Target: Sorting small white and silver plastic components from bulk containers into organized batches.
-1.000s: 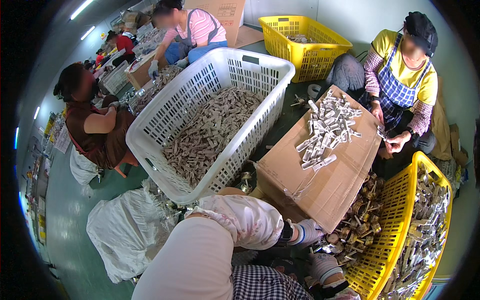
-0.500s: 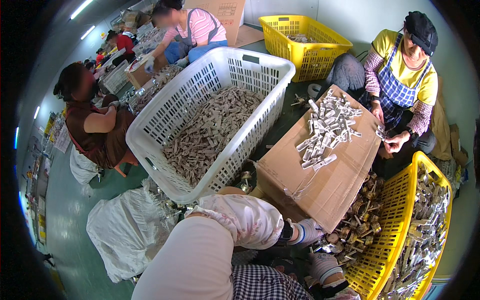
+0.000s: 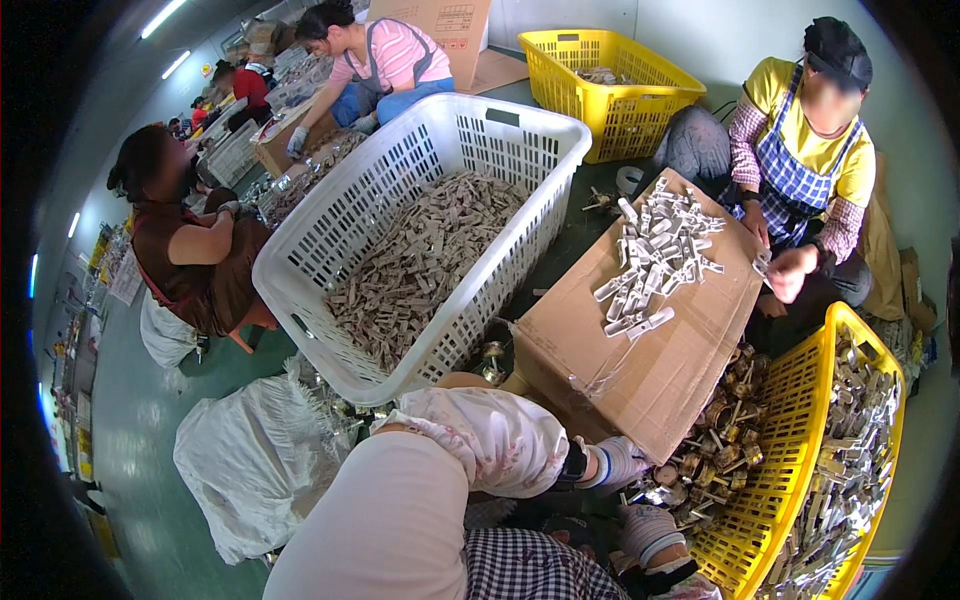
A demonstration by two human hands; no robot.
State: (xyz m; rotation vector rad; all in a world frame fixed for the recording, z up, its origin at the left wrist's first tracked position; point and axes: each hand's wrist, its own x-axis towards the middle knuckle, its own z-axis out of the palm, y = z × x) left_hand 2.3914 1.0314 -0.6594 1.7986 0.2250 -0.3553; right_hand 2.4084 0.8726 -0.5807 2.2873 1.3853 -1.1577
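Note:
My left hand (image 3: pixel 618 463), in a white glove with dark stripes, reaches in from a floral sleeve. It is beside the near lower corner of a cardboard box (image 3: pixel 690 370), close to a heap of brass-coloured round metal parts with stems (image 3: pixel 715 450). Its fingers are mostly hidden at this angle. Below it, my right hand (image 3: pixel 648 530), gloved alike, is at the near edge of the same heap, its fingers too small and dark to make out. Flat silvery metal pieces (image 3: pixel 655 260) lie piled on top of the box.
A white basket (image 3: pixel 420 385) of small grey metal pieces stands left of the box. At right is a yellow basket (image 3: pixel 765 520) of metal parts; another yellow basket (image 3: pixel 610 100) stands behind. A white sack (image 3: pixel 240 470) lies left. A co-worker (image 3: pixel 810 170) sits across the box; others sit left.
The co-worker across the box has lifted the head slightly and moved one hand. The co-worker in pink stripes has shifted a gloved hand. My own hands stay nearly where they were.

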